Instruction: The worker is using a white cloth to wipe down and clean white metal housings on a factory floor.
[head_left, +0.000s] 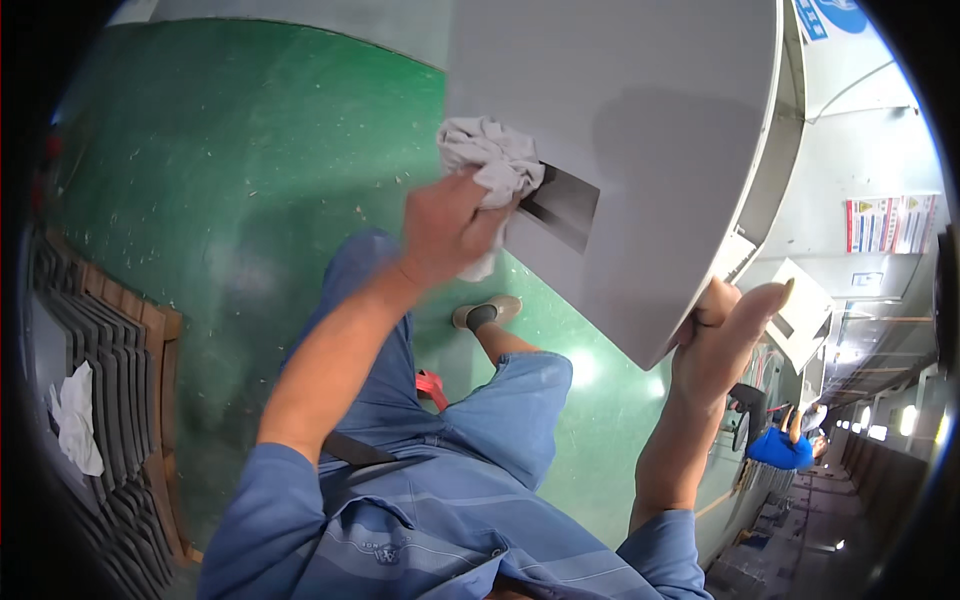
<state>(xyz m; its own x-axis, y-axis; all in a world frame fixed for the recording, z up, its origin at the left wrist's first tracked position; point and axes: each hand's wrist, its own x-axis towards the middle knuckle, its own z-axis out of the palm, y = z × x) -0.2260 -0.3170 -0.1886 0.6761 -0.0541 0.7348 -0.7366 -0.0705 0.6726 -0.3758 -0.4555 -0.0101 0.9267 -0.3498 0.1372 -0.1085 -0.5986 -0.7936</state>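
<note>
A large grey panel with a folded rim along its right side stands tilted in front of me. It has a rectangular cutout near its lower left edge. My left hand is closed on a crumpled white rag, which lies against the panel's left edge beside the cutout. That hand is slightly blurred. At the lower right corner, my right hand grips the panel's edge, with the thumb pointing up and outward and the curled fingers partly hidden by the panel.
Dark grey bent metal parts are stacked on a wooden pallet at the left, a white cloth on them. Another pale panel with a slot is at the right. Farther off is a person in blue. The floor is green.
</note>
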